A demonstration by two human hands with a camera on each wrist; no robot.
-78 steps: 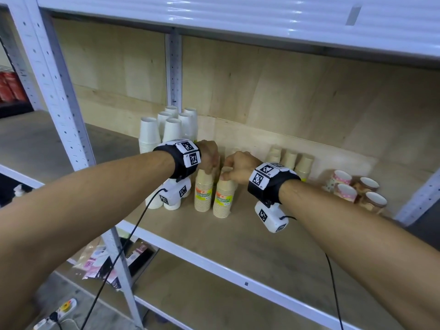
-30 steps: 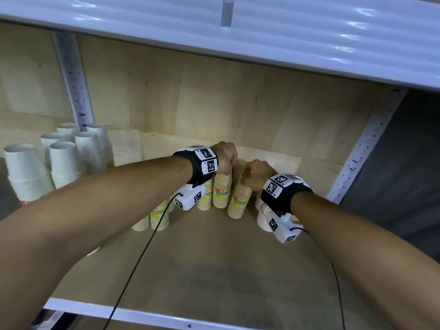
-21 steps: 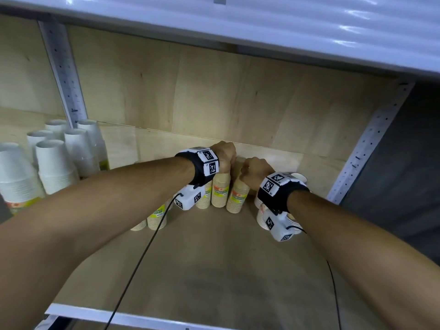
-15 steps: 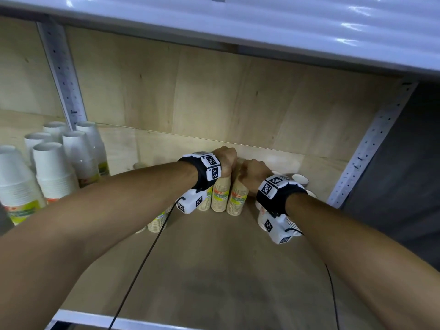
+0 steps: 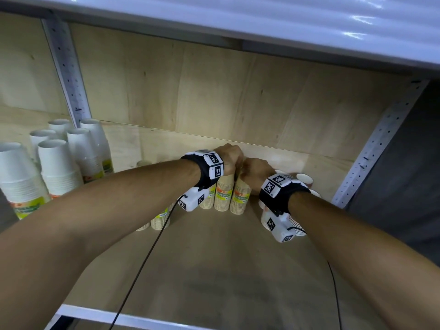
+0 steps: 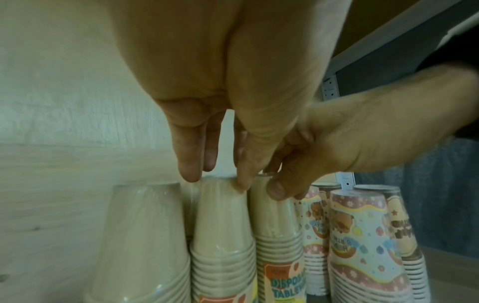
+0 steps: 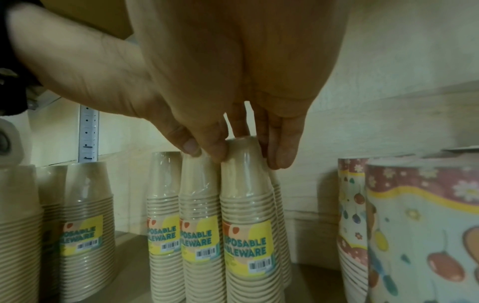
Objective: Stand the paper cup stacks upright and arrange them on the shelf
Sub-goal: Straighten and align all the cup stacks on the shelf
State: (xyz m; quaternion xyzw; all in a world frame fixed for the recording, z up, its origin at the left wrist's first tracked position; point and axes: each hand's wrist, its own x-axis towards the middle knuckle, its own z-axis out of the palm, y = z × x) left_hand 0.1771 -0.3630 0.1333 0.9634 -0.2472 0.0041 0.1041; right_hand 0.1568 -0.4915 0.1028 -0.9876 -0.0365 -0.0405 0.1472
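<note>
Shelf (image 5: 214,270): I see bare board between my forearms and the front edge; the back panel stands just behind my hands. My left hand (image 5: 229,158) reaches down from above, fingertips (image 6: 189,170) pinching the top of a kraft cup stack (image 5: 223,194). My right hand (image 5: 256,173), touching it, grips the neighbouring kraft stack (image 5: 240,198) likewise. Both stacks stand upright, touching. Patterned cup stacks (image 7: 420,225) crowd just right of my right hand; white cup stacks (image 5: 59,163) sit well left.
</note>
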